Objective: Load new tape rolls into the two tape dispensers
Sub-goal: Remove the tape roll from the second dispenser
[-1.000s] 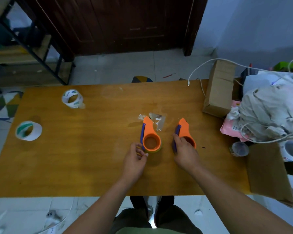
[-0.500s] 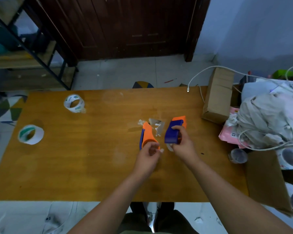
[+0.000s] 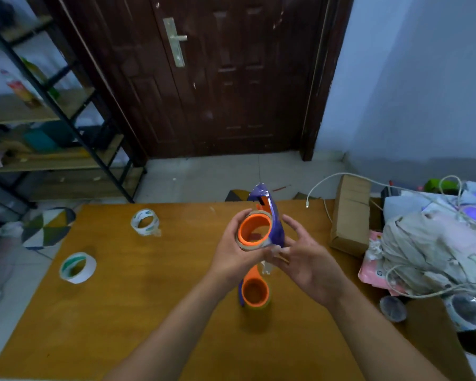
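Both hands are raised above the wooden table (image 3: 154,312), holding one tape dispenser (image 3: 261,224) between them. The left hand (image 3: 232,254) wraps around its orange hub from the near-left side, the thumb and fingers curled and pressed against the thin brownish ring that sits around the hub, so the round opening faces the camera just past the fingertips. The right hand (image 3: 305,262) is at the dispenser's other side, its palm turned toward the left; its fingers are loosely spread and slightly bent beside the blue body, and its thumb meets the dispenser's lower edge, close to the left hand's thumb. How firmly the right fingers press the blue side is hard to judge, since that area is blurred. The dispenser's blue tip points up and away, beyond both sets of fingers. Directly below the hands, nearer the person than the fingers, the second dispenser (image 3: 254,291) lies on the table with its orange hub facing up; a small scrap of clear tape (image 3: 265,266) shows between it and the thumbs. Well to the left of the left fingers, two tape rolls rest on the table, apart from each other: a clear roll (image 3: 144,222) farther away and a white roll with a green core (image 3: 77,268) closer in. Off beyond the right fingers, a cardboard box (image 3: 351,215) stands at the table's edge beside a heap of cloth (image 3: 429,251) and white cables (image 3: 324,185).
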